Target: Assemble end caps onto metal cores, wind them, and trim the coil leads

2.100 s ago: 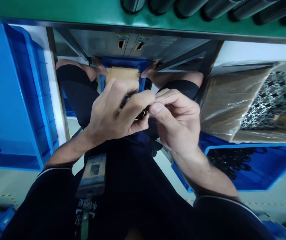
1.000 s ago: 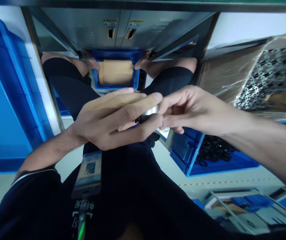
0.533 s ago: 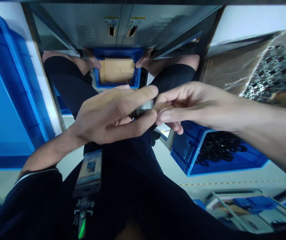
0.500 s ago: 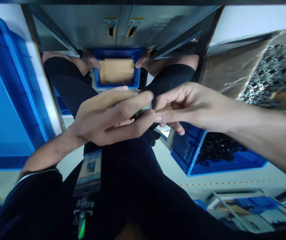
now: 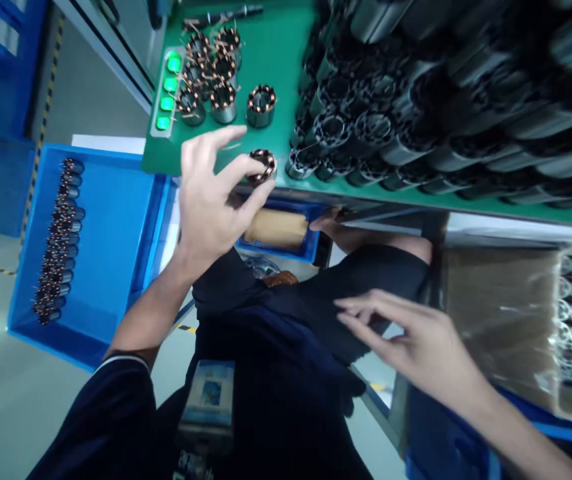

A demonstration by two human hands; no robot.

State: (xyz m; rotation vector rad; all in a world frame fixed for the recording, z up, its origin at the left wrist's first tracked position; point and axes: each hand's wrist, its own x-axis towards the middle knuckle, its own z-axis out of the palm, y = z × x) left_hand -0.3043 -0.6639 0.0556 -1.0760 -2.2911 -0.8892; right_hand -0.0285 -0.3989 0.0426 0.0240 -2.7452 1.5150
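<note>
Two hands: the left hand is up over the front edge of the tabletop, and the right hand is lower, over the person's lap.

Left hand: its fingertips and thumb close on one copper-wound stator, while the index finger stands apart above it.

Right hand: open and loosely curved, holding nothing, with its fingers pointing toward the person's body.

Held stator: it sits at the front edge of the green tabletop, just beside a black slotted core. Its round opening faces up and it is short along its axis. Whether it touches the tabletop, I cannot tell.

Nearest hand: the left, with the stator at its fingertips, up and to the right of the palm. The right hand is well apart.

Tabletop: more wound stators stand near the green lights, and rows of black slotted cores fill the far side.

Around: a blue tote holds rows of wound cylinders, and a small blue tray holds a kraft-paper pad. A cardboard box lies at right.
</note>
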